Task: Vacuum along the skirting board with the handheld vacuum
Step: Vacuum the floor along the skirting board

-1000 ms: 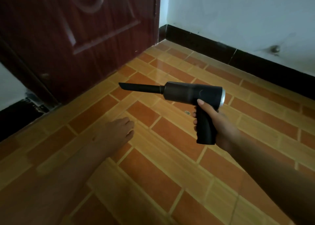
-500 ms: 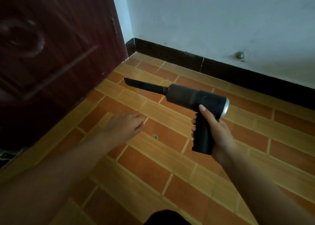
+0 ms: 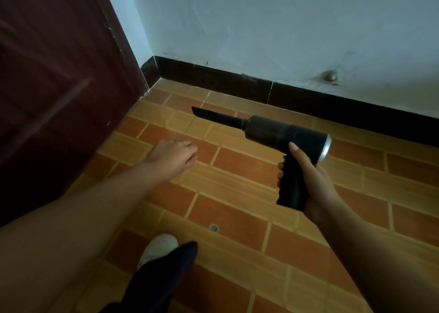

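**Though aimed at the corner, the nozzle hangs short of the skirting board**

Beside the dark door [image 3: 59, 75], the left hand [image 3: 172, 156] hovers over the tiled floor [image 3: 240, 165], fingers loosely curled and holding nothing. To its right, the handheld vacuum [image 3: 285, 132] is held in the air. Its long axis runs left and slightly away, with the nozzle [image 3: 213, 116] pointing toward the corner. The right hand [image 3: 308, 179] grips the pistol handle. The skirting board [image 3: 237, 82] lies beyond the nozzle and apart from it. The right hand likely needs to push forward and down.
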Available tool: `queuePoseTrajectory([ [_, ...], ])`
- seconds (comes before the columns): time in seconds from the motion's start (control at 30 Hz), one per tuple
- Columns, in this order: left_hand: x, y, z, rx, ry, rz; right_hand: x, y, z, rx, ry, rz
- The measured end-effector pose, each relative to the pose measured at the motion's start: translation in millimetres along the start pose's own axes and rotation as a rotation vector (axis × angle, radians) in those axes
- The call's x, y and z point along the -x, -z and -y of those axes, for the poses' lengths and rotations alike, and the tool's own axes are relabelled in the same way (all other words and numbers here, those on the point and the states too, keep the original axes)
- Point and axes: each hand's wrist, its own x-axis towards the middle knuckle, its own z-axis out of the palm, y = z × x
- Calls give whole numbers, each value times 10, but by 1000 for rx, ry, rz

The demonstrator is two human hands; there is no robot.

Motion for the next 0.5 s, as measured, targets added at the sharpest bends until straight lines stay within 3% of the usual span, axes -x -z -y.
queuePoseTrajectory([
  [0.5,-1410,-1536,1384,37,-104,-5,-2153,-1399,-348,2,17,-104],
])
